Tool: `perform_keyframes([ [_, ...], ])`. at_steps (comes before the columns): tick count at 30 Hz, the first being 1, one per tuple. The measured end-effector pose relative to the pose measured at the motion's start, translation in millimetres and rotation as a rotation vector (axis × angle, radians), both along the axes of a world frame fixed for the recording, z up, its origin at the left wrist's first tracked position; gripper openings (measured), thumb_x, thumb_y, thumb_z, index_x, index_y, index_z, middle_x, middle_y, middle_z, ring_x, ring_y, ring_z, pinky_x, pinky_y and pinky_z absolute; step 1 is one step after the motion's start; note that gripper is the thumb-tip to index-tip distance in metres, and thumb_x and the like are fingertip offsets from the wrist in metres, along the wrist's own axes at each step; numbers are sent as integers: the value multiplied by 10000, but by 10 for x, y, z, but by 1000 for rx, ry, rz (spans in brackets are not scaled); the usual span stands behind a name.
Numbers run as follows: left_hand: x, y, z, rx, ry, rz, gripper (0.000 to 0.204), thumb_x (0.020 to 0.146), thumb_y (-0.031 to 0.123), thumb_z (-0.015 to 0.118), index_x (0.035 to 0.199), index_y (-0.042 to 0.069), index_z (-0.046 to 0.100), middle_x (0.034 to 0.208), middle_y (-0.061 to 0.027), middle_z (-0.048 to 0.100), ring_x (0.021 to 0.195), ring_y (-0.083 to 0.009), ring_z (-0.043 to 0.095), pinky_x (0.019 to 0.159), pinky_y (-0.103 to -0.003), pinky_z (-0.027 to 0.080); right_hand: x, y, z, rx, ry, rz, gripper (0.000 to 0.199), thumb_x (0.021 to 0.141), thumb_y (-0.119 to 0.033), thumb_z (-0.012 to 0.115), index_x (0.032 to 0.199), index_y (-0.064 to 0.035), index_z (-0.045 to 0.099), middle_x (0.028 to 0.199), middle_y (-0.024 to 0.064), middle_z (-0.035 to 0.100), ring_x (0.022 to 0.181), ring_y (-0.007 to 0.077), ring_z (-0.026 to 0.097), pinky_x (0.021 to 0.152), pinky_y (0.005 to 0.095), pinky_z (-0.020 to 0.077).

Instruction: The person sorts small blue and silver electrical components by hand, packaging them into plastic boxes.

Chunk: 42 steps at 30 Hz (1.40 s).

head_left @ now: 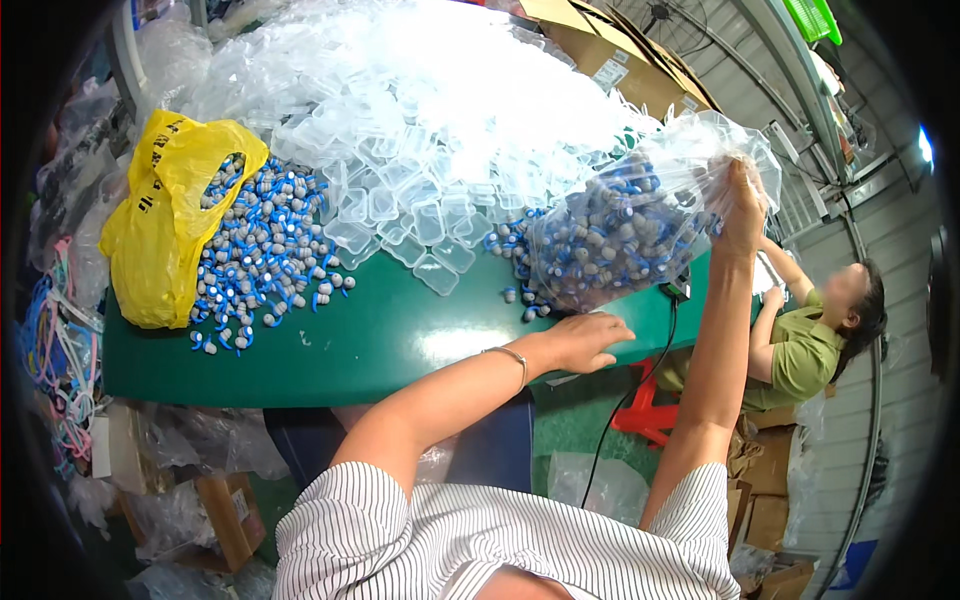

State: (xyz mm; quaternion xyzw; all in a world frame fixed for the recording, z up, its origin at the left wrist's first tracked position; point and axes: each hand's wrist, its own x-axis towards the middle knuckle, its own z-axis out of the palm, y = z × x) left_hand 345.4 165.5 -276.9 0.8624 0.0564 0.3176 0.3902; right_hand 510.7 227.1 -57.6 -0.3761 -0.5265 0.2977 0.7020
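Note:
My right hand (741, 208) is closed around the gathered upper part of a clear plastic bag (615, 215), raised at the right side of the green table. Inside the bag are many small grey-and-blue plastic pieces (590, 245). Its lower end rests on the table, beside loose pieces of the same kind. My left hand (588, 342) lies low at the table's front edge, just below the bag, with fingers stretched out and nothing in them. Whether its fingertips touch the bag I cannot tell.
A pile of clear plastic boxes (400, 170) covers the table's back. At left, a yellow plastic bag (170, 220) lies against a heap of grey-and-blue pieces (265, 240). A cardboard box (620, 60) stands behind. A co-worker (810, 340) sits at right, near a red stool (645, 412) and a black cable (603, 430).

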Motion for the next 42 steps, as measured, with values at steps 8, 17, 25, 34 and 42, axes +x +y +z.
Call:
perform_keyframes([
  [8, -37, -43, 10, -52, 36, -9, 559, 812, 167, 661, 1327, 88, 456, 1341, -187, 459, 1198, -370, 491, 986, -432, 437, 111, 246, -87, -41, 87, -78, 241, 939, -207, 588, 1066, -3, 600, 904, 91, 646, 779, 207, 640, 722, 357, 545],
  [17, -5, -23, -15, -80, 36, 71, 600, 822, 152, 645, 1366, 63, 409, 1396, -207, 415, 1230, -378, 473, 1008, -427, 424, 709, 72, -750, -138, -57, -101, 610, 873, -389, 655, 1326, -19, 482, 1247, 132, 545, 1183, 257, 495, 968, 443, 424],
  [25, -60, -22, 41, -84, 86, 59, 484, 805, 141, 650, 1262, 48, 519, 1363, -184, 456, 1182, -366, 517, 975, -422, 449, 495, -201, -1216, -479, -29, -65, 557, 842, -312, 717, 1256, 8, 526, 1170, 109, 591, 1083, 215, 554, 902, 388, 460],
  [34, -40, -9, 1, -95, 84, 67, 404, 816, 147, 646, 1202, 59, 563, 1331, -146, 476, 1146, -342, 540, 928, -413, 476, 537, -102, -1365, -356, 244, -193, 208, 919, -112, 625, 1075, 25, 611, 1011, 94, 655, 893, 179, 622, 785, 320, 515],
  [42, 5, -4, -52, -51, 26, 42, 377, 819, 156, 646, 1176, 51, 583, 1318, -152, 488, 1108, -330, 565, 914, -410, 478, 640, -25, -1460, -301, 365, -241, 212, 928, -100, 599, 1076, 52, 615, 1045, 137, 653, 926, 226, 637, 806, 358, 534],
])
